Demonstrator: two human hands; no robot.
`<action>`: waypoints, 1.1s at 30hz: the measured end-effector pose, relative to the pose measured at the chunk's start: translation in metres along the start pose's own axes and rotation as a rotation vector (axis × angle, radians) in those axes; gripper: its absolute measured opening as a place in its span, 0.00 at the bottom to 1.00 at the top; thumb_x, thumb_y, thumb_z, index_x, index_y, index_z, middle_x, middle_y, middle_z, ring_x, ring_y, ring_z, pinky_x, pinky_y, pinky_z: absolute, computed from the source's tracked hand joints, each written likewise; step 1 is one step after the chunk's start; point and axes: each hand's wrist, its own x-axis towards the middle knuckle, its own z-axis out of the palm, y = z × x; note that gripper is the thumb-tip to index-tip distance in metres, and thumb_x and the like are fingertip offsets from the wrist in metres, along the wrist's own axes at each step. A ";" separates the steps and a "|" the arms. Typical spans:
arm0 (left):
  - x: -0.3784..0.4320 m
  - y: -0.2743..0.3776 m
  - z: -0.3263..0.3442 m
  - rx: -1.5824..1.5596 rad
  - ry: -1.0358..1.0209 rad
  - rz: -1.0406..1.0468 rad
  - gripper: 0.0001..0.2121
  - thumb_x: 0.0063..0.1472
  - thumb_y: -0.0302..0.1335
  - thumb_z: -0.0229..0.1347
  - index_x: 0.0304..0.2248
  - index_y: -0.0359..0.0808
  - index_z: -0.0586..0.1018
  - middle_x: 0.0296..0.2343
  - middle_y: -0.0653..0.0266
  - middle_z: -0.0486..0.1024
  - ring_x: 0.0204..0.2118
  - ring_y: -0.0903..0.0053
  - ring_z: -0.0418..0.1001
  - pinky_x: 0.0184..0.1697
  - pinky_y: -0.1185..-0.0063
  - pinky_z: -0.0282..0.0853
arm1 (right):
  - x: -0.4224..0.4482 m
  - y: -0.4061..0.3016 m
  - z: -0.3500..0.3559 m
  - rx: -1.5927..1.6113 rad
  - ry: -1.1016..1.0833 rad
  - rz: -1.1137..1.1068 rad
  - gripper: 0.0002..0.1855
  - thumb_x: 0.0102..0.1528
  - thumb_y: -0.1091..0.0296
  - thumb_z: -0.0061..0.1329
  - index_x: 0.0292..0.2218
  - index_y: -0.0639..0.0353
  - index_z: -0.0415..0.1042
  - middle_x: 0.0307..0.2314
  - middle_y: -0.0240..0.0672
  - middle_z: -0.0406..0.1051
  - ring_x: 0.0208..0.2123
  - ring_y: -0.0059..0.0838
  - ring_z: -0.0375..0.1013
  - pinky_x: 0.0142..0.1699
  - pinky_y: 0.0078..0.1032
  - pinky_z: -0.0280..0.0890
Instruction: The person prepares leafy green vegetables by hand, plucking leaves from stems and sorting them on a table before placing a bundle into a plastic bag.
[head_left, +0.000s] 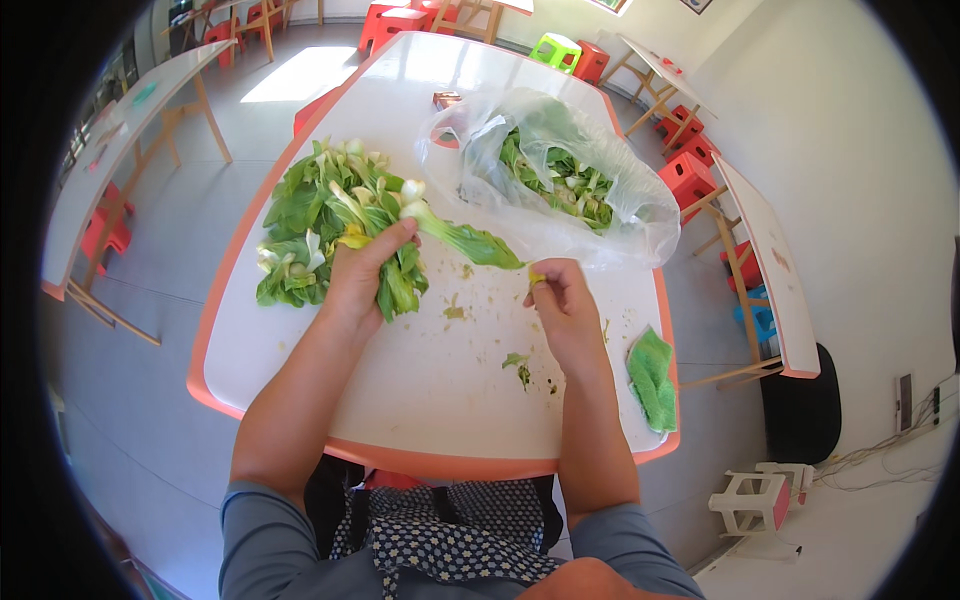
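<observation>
My left hand (367, 266) grips a small bok choy (457, 234) by its pale stem end, over the left side of the table. The green leaf points right, towards my right hand (561, 300). Between my right thumb and fingers is a small yellow leaf piece (536, 276), close to the leaf's tip; whether they are still joined I cannot tell. A heap of bok choy (300, 195) lies around and beyond my left hand, partly hidden by it. Beyond my right hand, a clear plastic bag (637, 217) lies open with more leafy greens (562, 180) inside.
Leaf scraps (516, 361) and crumbs dot the white tabletop (442, 405), which has an orange rim. A green cloth (651, 379) lies at the right edge. A small box (446, 100) stands behind the bag. Other tables (772, 255) and red stools (686, 178) line the room.
</observation>
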 end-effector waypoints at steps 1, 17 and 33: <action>0.001 0.001 -0.002 -0.008 0.000 0.004 0.17 0.54 0.25 0.63 0.42 0.35 0.73 0.31 0.66 0.75 0.33 0.79 0.74 0.34 0.79 0.72 | -0.002 0.000 -0.005 -0.062 -0.130 0.060 0.08 0.59 0.76 0.41 0.41 0.59 0.67 0.32 0.31 0.69 0.32 0.20 0.69 0.39 0.20 0.64; 0.005 0.002 -0.005 -0.020 -0.008 -0.005 0.15 0.53 0.25 0.65 0.39 0.33 0.75 0.29 0.65 0.74 0.30 0.80 0.73 0.30 0.79 0.71 | -0.005 0.004 -0.010 -0.591 -0.325 0.072 0.10 0.57 0.71 0.46 0.41 0.61 0.66 0.32 0.47 0.73 0.35 0.44 0.73 0.42 0.32 0.67; 0.003 0.002 -0.001 0.027 0.013 0.013 0.13 0.56 0.27 0.61 0.39 0.36 0.73 0.29 0.66 0.74 0.31 0.81 0.71 0.30 0.81 0.67 | -0.003 0.000 -0.018 -0.516 -0.236 0.053 0.14 0.50 0.79 0.52 0.40 0.60 0.69 0.26 0.37 0.69 0.30 0.33 0.69 0.38 0.26 0.65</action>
